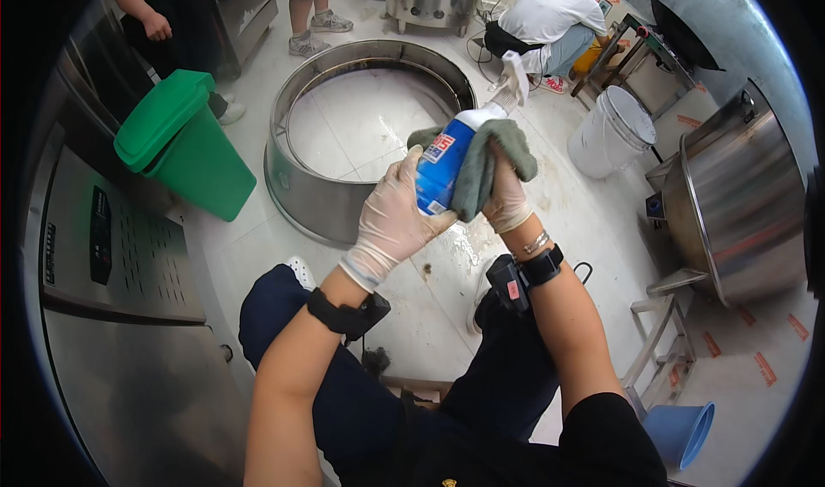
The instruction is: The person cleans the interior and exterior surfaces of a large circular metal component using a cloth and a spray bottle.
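Note:
A blue spray bottle [445,164] with a white trigger head is tilted up to the right between my hands. My left hand [398,213], in a pale thin glove, grips the bottle's lower left side. A grey-green cloth [480,171] lies against the bottle's right side and shows again behind it. My right hand [507,190], gloved too, holds the cloth, its fingers partly hidden by the fabric. Beyond the bottle, a wide stainless steel ring [322,206] rests on the floor, open in the middle.
A green lidded bin [200,158] and a steel cabinet [129,384] stand left. To the right are a white bucket [596,135], a large steel vessel [741,197] and a blue bucket [673,432]. A person [548,16] squats at the back; others stand nearby. The tiled floor [451,300] has wet patches.

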`<state>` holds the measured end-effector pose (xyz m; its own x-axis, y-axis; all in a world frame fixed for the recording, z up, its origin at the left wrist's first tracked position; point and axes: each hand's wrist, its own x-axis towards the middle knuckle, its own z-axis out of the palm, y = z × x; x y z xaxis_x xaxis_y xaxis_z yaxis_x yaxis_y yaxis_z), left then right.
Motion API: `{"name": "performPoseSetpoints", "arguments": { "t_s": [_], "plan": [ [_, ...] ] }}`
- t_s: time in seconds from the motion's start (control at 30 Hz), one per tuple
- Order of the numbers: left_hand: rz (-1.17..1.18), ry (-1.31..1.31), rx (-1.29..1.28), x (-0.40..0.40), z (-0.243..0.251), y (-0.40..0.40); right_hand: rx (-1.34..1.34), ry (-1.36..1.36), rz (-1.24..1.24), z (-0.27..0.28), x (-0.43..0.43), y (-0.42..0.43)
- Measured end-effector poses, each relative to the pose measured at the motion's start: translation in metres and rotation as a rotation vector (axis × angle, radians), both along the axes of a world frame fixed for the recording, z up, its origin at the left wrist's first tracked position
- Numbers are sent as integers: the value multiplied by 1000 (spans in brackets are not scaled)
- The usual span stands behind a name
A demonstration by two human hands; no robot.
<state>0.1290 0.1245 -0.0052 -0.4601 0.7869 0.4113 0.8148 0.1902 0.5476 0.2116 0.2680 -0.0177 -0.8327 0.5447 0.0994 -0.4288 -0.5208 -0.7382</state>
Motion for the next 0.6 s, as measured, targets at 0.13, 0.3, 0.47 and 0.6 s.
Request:
{"name": "performPoseSetpoints", "arguments": {
  "t_s": [0.13,0.3,0.47,0.6],
  "plan": [
    [-288,-990,52,-5,0,2,-76,62,91,5,-5,4],
    [-256,-849,38,-4,-18,7,-26,-72,-95,2,-6,-1],
    [-11,-352,8,-6,-6,3,1035,-313,-425,-57,-19,-29],
    [86,-183,-150,-2,0,4,969,-299,-469,-60,-20,-5]
  ]
}}
